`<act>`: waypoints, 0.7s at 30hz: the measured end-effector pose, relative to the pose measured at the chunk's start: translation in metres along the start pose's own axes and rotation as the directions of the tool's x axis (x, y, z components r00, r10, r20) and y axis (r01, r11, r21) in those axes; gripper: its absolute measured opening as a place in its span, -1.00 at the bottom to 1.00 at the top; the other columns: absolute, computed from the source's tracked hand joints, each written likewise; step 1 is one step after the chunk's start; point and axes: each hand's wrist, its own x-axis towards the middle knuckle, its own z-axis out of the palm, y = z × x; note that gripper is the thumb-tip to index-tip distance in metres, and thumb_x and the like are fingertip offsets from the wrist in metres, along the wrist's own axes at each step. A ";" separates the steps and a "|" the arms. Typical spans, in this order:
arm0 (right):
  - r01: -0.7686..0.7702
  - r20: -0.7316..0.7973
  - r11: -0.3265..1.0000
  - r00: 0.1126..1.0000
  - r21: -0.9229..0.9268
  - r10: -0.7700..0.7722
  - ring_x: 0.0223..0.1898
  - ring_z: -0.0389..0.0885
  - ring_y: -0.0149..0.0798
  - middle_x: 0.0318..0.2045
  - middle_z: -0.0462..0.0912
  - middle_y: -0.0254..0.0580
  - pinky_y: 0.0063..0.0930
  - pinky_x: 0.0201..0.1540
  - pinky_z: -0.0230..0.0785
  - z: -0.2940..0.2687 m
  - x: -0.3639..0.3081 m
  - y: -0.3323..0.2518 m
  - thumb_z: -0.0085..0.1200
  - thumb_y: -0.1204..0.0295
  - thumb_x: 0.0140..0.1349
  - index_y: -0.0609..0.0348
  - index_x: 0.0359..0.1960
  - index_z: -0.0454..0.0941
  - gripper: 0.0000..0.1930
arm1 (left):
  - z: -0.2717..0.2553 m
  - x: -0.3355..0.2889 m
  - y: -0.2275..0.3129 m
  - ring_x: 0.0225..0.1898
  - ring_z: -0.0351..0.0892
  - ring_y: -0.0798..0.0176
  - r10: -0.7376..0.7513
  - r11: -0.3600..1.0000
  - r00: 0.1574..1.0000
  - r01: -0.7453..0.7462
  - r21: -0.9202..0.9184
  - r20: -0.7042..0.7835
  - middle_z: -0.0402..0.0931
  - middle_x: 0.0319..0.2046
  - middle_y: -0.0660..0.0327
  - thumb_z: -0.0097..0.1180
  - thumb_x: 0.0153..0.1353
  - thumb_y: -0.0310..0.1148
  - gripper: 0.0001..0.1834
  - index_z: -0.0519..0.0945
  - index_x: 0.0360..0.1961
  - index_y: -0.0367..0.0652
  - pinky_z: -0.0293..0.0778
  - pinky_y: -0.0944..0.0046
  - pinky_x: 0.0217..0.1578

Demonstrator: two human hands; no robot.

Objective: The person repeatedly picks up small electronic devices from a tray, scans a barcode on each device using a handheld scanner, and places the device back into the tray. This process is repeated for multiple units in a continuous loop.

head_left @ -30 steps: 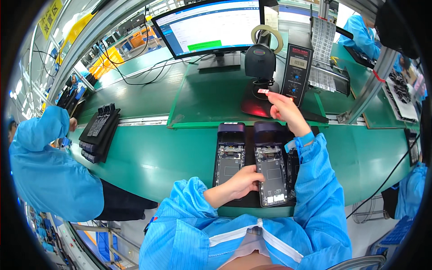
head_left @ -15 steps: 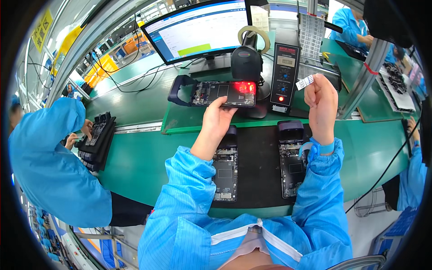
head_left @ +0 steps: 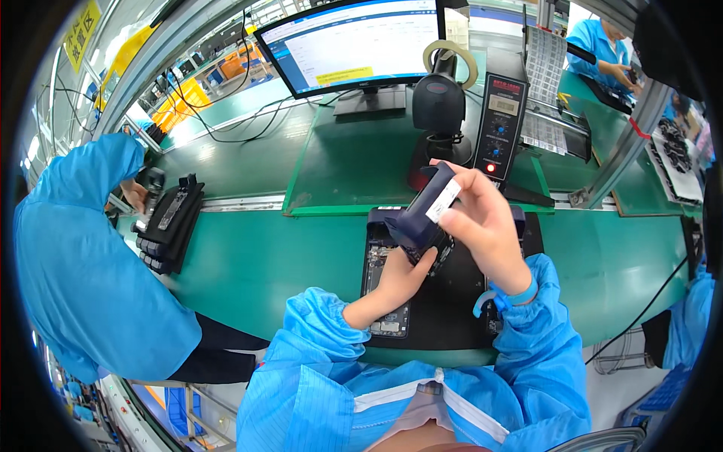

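Above the black mat (head_left: 444, 309) I hold up a dark electronic device (head_left: 419, 223) with a deep purple hooped end, tilted so the end points up. My left hand (head_left: 395, 285) is closed around its lower part. A white printed label (head_left: 443, 201) lies against the purple end. My right hand (head_left: 489, 226) pinches at the label, thumb by its lower edge and fingers at the top of the device. Beneath my left hand a similar device with bare circuit boards (head_left: 376, 264) rests on the mat. Another device (head_left: 517, 216) is mostly hidden behind my right arm.
A black scanner on a stand (head_left: 439, 105) with a tape roll (head_left: 450, 63) stands ahead, beside a black control box (head_left: 498, 120) and a label strip (head_left: 545, 68). A monitor (head_left: 354, 49) is behind. At left, a co-worker (head_left: 98, 256) handles stacked devices (head_left: 181, 215).
The device has come from under the scanner's red light toward me and turned end-up. My right hand has brought the label from beside the control box onto its purple end.
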 end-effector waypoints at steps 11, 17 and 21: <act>0.048 -0.075 0.996 0.996 -0.070 -0.053 -0.18 0.36 -0.45 0.01 0.24 -0.01 -0.50 -0.05 0.26 0.011 -0.005 0.001 0.13 0.52 -0.01 0.23 -0.35 0.27 -0.73 | 0.003 -0.005 -0.011 -0.47 0.47 0.23 0.089 0.996 0.996 -0.088 0.022 -0.029 0.47 -0.53 0.08 0.01 0.08 -0.36 -0.80 0.45 -0.32 -0.26 0.35 0.29 -0.43; 0.031 -0.139 0.986 0.989 -0.166 -0.054 -0.26 0.41 -0.44 -0.12 0.38 -0.08 -0.57 -0.17 0.29 0.012 -0.006 -0.005 0.08 0.52 0.02 0.19 -0.30 0.27 -0.75 | 0.004 -0.005 -0.005 -0.33 0.48 0.28 0.240 0.970 0.969 -0.242 -0.027 -0.050 0.48 -0.36 0.09 0.04 0.04 -0.46 -0.75 0.43 -0.22 -0.29 0.37 0.28 -0.33; -0.001 -0.235 1.000 0.972 0.015 0.005 -0.38 0.42 -0.45 -0.38 0.48 -0.21 -0.59 -0.30 0.29 -0.021 0.011 -0.009 -0.05 0.49 0.10 0.19 -0.30 0.28 -0.84 | -0.008 -0.013 -0.003 -0.08 0.39 0.29 0.023 0.971 0.983 0.021 -0.238 0.181 0.38 -0.13 0.12 -0.01 0.05 -0.57 -0.47 0.17 0.09 -0.27 0.31 0.30 -0.08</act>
